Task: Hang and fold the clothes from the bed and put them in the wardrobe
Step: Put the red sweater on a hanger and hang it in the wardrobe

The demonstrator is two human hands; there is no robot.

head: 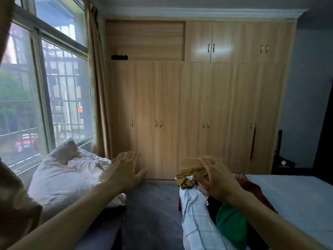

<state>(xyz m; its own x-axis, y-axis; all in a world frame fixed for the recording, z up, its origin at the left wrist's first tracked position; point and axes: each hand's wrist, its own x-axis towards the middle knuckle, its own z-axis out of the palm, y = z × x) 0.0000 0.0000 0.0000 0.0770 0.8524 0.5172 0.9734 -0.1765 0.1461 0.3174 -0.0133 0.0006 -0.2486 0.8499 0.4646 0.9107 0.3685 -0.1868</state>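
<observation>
A pile of clothes lies at the near corner of the bed (295, 192): a mustard patterned garment (185, 179), a pale blue checked shirt (194, 217), a green garment (230, 224), a dark red one (252, 186) and something black. My right hand (216, 179) hovers over the pile with fingers spread, just above the mustard garment, holding nothing. Out over the floor gap, my left hand (126, 168) is raised with straight fingers, empty. The wooden wardrobe (198, 109) fills the far wall, all its doors closed.
A heap of white bedding and a pillow (68, 170) sits on a low seat under the window on the left. Dark grey floor (153, 204) runs between it and the bed toward the wardrobe. A dark side table (284, 165) stands at the right.
</observation>
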